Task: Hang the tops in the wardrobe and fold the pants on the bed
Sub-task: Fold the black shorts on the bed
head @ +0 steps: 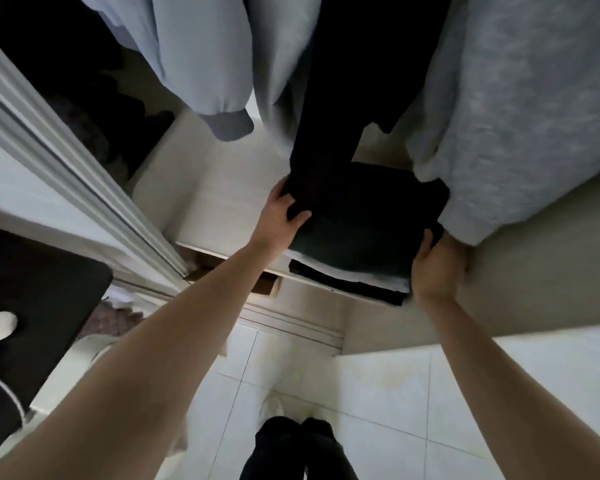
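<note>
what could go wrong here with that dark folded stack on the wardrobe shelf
The folded dark stack juts past the shelf edge, so it could slide off if the left hand or right hand lets go. The hanging dark garment drapes onto the stack and may get dragged. The grey top crowds the right hand.

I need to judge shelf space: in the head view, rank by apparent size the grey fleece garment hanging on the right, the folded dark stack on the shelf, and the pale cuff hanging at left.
1. grey fleece garment, largest by far, though nearest the camera.
2. folded dark stack.
3. pale cuff, smallest.
</note>
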Tool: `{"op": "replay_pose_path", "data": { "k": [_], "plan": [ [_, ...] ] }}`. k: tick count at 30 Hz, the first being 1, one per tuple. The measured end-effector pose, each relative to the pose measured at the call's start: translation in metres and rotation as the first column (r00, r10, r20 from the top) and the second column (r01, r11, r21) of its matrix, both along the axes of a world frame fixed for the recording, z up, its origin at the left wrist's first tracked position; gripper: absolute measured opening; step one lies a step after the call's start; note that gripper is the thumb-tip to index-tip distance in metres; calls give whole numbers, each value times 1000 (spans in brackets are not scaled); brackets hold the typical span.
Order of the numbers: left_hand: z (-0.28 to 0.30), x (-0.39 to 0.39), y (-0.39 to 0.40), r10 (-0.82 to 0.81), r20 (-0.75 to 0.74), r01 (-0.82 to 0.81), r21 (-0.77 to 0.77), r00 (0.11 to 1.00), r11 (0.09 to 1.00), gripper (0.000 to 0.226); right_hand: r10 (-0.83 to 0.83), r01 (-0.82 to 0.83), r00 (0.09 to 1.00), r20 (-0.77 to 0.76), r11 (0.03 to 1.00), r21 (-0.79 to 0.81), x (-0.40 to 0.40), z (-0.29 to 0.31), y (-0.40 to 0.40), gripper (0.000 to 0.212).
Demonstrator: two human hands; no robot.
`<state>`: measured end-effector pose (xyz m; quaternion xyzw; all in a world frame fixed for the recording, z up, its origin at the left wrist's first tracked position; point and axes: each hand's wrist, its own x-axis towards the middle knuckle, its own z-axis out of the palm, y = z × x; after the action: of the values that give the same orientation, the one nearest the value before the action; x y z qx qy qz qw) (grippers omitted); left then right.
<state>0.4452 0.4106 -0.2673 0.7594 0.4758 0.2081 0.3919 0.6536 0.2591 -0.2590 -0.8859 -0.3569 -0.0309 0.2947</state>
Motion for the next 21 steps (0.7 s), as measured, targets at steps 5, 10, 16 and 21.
{"op": "replay_pose_path", "data": {
  "k": [5, 10, 16, 21],
  "plan": [
    [-71, 12, 2, -270, -660, 350, -10, 701, 937, 95, 234, -114, 961, 145, 816, -567, 11, -56, -9, 91],
    [-95, 9, -4, -186, -659, 402, 193, 729, 895, 113, 477, -219, 863, 165, 649, -729, 12, -69, -7, 107],
    [-82, 13, 7, -197, -561, 431, 323, 804, 842, 90, 374, -183, 917, 135, 699, -692, 15, -64, 9, 63],
    [-89, 6, 18, -139, -694, 529, 386, 706, 756, 93, 389, -156, 893, 227, 741, -654, 0, -80, -18, 66]
  ]
}}
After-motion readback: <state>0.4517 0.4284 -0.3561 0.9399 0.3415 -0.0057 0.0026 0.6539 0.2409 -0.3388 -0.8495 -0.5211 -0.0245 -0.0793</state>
